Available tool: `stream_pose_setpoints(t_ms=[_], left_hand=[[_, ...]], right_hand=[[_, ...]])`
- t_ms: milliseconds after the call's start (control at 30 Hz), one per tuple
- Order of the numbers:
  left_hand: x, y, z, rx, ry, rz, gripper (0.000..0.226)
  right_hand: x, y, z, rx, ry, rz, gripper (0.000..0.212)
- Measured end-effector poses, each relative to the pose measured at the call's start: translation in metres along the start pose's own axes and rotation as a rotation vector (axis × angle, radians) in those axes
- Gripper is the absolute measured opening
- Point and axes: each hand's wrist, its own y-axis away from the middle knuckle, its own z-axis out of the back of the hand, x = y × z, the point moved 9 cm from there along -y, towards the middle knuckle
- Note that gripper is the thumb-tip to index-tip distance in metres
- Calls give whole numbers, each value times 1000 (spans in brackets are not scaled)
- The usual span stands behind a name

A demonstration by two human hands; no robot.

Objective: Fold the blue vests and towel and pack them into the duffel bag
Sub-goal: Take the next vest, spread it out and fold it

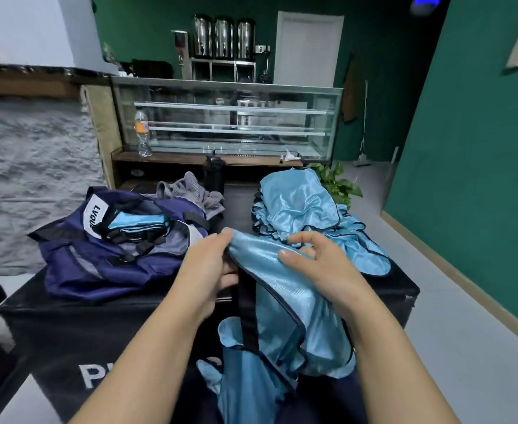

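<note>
**Both hands hold a blue vest at the near edge of the table**

The left hand (212,264) pinches the upper edge of a light blue vest (285,301) between thumb and fingers, just in front of the duffel bag. The right hand (316,267) lies over the same vest a little to the right, its thumb pressed on the shiny fabric and its fingers curled into the cloth behind. The vest, edged in dark trim, hangs from the two hands over the near side of the black table (68,319) and drops toward the person's lap.

The navy duffel bag (105,249) sits on the left part of the table with its top open. Folded light blue cloth (135,221) shows inside the opening, between the black straps. A white label with dark letters is on the bag's far left end.

A loose heap of more blue vests (303,206) lies on the right part of the table, beyond the right hand, and one of them spreads toward the right edge. A crumpled grey towel (190,191) lies at the far side of the table, just behind the bag, and a black bottle (214,174) stands beside it.

Behind the table is a glass display case (227,117), with a clear plastic bottle (143,133) on the ledge at its left end. A green plant (340,182) shows beyond the vest heap.
</note>
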Motion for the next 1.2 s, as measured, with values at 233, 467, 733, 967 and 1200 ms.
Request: stream_pose_setpoints(t_ms=[233,467,733,967,1200], left_hand=[[-89,48,26,-44,253,-188,31],[-135,85,17,59,183,-324,21],[-115,93,6,-5,-576,-382,52],[-81,120,-65,541,-353,-315,29],[-63,112,-70,544,-294,-269,20]], right_hand=[[56,51,8,65,514,163,20],[88,86,30,-76,16,161,25],[111,102,43,-150,-590,163,15],[115,92,32,-91,-582,206,23],[117,91,38,-70,-525,239,30]])
